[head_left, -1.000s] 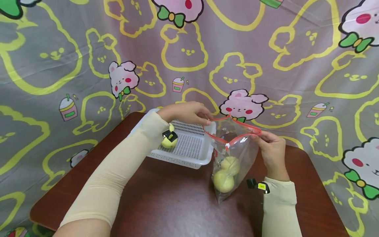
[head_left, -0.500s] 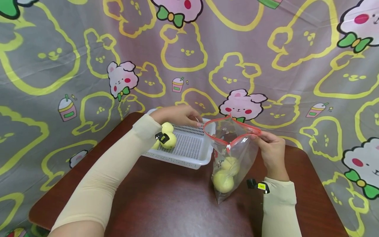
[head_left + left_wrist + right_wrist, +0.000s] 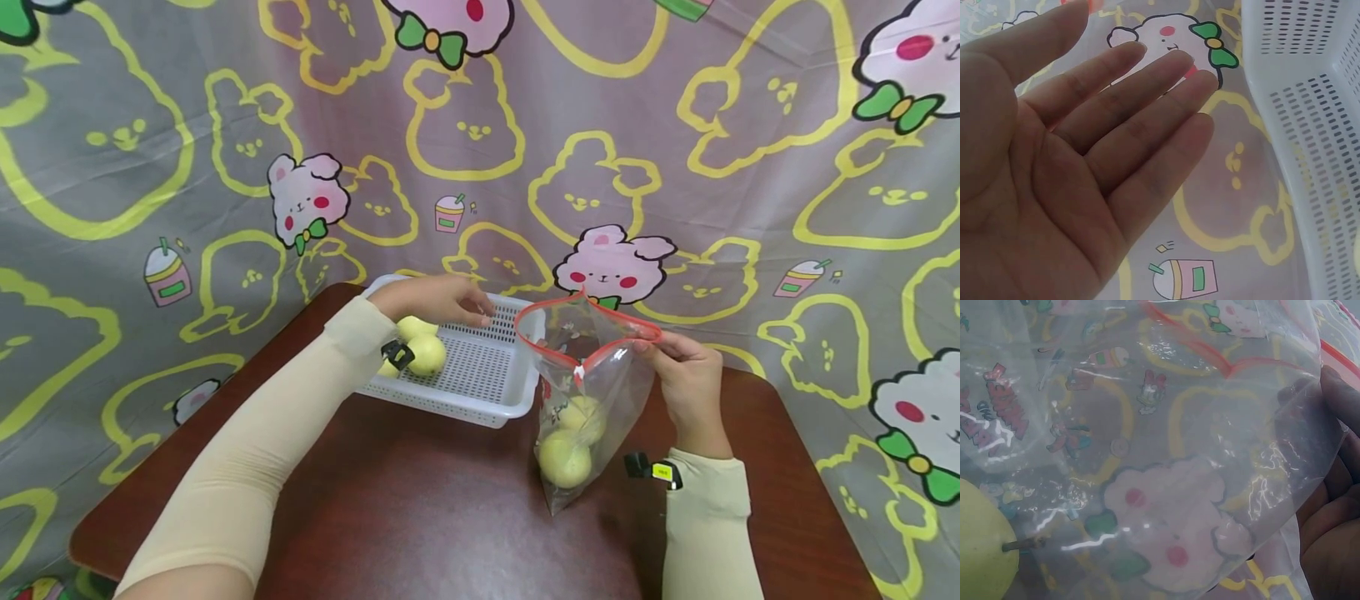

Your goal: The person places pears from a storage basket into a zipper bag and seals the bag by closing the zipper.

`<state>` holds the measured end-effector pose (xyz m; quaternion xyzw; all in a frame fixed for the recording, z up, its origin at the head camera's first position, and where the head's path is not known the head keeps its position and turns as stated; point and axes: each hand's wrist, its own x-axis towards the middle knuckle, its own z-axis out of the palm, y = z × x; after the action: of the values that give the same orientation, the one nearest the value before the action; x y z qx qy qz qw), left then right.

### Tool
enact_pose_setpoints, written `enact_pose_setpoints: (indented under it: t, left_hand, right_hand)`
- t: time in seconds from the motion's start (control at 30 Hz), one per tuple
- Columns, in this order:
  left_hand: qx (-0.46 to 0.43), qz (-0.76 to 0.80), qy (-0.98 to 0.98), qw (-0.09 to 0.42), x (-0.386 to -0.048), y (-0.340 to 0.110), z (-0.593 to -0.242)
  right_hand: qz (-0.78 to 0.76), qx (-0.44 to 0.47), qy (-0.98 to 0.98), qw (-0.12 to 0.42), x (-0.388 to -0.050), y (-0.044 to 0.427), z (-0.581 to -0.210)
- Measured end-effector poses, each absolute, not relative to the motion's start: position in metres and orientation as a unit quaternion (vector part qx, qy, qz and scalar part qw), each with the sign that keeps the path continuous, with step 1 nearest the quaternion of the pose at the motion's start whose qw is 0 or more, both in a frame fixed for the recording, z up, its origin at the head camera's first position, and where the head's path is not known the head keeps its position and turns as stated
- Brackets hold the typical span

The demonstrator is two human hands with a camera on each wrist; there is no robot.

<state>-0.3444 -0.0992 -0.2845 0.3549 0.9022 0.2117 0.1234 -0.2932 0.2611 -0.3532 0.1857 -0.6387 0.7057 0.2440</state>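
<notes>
A clear zip bag with a red rim gapes at its mouth. Inside lie two pale yellow-green pears, one resting above the other. My right hand pinches the bag's right edge between thumb and fingers, also seen in the right wrist view, where a pear shows its stem. Over the back of a white basket hovers my left hand, holding nothing. Its fingers look nearly straight in the left wrist view. More pears sit in the basket's left part, partly hidden by the left wrist.
A brown table carries the basket and reaches toward the viewer. Behind it hangs a grey patterned cloth with yellow outlines and rabbit faces. Each wrist wears a small black camera.
My left hand has moved left from the bag's rim to above the basket. The bag's left rim has been let go. My right hand stays where it was.
</notes>
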Motion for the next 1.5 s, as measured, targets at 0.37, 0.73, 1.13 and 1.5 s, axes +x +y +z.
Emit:
enact_pose_setpoints:
  t: [0.37,0.73,1.13,1.5]
  left_hand:
    - [0.338,0.194,0.912,0.127,-0.346,-0.111,-0.301]
    - [0.313,0.212,0.911,0.164,-0.344,-0.115,-0.308]
    - [0.288,0.207,0.918,0.176,-0.350,-0.125,-0.319]
    - [0.278,0.164,0.929,0.180,-0.353,-0.130,-0.325]
  right_hand:
    - [0.702,0.185,-0.645,0.240,-0.295,0.263,-0.354]
    - [0.703,0.199,-0.638,0.244,-0.295,0.263,-0.355]
    - [0.705,0.187,-0.638,0.247,-0.294,0.261,-0.352]
    - [0.704,0.201,-0.637,0.240,-0.297,0.263,-0.353]
